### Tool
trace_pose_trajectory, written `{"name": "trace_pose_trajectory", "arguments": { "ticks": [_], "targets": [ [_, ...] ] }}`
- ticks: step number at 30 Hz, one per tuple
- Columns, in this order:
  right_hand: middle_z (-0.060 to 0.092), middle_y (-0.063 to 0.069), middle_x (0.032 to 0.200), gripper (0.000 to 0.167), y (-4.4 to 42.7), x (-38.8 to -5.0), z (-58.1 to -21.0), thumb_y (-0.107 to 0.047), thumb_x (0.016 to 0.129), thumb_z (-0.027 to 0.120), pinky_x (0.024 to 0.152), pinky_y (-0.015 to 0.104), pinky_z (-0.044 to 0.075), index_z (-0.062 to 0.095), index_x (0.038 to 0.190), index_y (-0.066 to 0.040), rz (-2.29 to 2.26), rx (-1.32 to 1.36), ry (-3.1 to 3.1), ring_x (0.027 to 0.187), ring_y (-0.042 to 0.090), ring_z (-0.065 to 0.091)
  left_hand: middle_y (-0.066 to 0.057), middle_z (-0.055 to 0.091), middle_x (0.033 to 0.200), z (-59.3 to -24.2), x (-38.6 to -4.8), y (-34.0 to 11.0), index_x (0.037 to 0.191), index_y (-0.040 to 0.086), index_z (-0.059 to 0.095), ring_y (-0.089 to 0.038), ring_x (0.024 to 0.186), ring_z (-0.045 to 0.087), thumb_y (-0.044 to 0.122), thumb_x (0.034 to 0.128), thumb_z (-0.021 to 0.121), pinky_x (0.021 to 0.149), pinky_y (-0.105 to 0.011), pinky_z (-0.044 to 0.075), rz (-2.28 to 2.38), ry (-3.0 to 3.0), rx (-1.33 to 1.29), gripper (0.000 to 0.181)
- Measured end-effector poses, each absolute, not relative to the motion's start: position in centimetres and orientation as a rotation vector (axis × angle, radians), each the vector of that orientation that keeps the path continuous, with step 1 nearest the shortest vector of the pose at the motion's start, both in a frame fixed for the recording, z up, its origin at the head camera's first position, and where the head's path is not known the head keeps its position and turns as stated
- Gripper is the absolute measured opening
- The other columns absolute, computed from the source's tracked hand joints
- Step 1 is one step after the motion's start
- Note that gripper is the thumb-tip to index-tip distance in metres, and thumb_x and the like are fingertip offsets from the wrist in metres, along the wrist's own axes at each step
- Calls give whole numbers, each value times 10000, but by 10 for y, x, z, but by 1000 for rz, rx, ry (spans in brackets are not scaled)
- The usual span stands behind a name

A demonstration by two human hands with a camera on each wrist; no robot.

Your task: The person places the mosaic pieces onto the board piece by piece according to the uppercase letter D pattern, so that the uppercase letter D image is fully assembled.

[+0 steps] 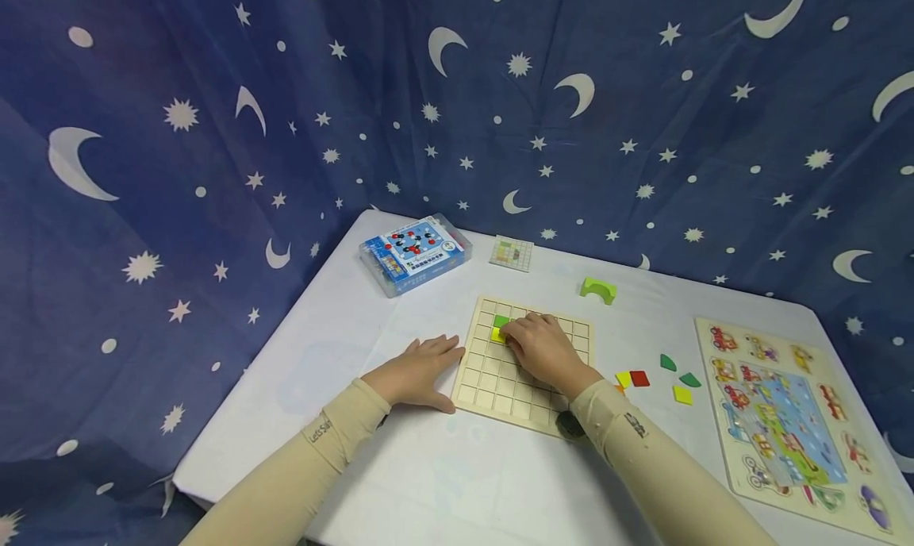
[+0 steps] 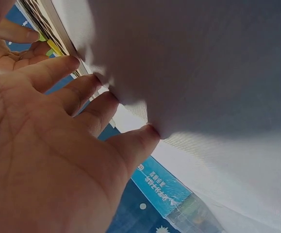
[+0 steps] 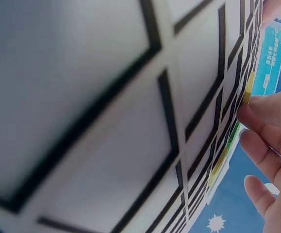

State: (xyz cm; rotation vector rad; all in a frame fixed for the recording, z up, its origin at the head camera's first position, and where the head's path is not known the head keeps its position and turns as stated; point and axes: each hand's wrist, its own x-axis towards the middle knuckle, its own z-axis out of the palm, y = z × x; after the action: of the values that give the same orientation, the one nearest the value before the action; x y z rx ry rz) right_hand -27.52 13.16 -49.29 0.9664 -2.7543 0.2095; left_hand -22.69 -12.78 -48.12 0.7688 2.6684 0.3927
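Note:
A wooden grid board [image 1: 493,383] lies on the table, its square cells edged by raised strips. My right hand [image 1: 544,349] bends over its upper middle. Thumb and forefinger pinch at a yellow tile [image 1: 497,334], which sits beside a green tile [image 1: 501,321]. In the right wrist view the thumb tip touches the yellow tile [image 3: 249,86]; green and yellow edges show farther along, partly behind the fingers. Left of the board my left hand [image 1: 417,371] rests with fingers spread on the white cloth, fingertips close to the board's edge. The left wrist view shows its palm [image 2: 57,141].
Loose tiles lie right of the board: a red tile [image 1: 639,378], a yellow tile [image 1: 682,394] and green quarter-rounds [image 1: 667,362]. Behind stand a boxed set [image 1: 416,252], a pattern card [image 1: 511,253] and a green arch block [image 1: 598,290]. A picture puzzle board [image 1: 793,427] lies far right.

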Motion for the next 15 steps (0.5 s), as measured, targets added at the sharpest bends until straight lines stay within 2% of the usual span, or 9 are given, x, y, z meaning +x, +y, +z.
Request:
{"name": "trace_pose_trajectory", "arguments": {
  "ticks": [15],
  "targets": [
    [731,-39,1078,188,133,-269,-488,-161,956,661,986,484,448,715,1136,-176,248,984,-2777,1021,202,629,-78,243,1633,-483,-228,-127,1549,112,342,-274,1503,213,522,771,802,1197,-543,191,392,2669,762,992]
  ]
}}
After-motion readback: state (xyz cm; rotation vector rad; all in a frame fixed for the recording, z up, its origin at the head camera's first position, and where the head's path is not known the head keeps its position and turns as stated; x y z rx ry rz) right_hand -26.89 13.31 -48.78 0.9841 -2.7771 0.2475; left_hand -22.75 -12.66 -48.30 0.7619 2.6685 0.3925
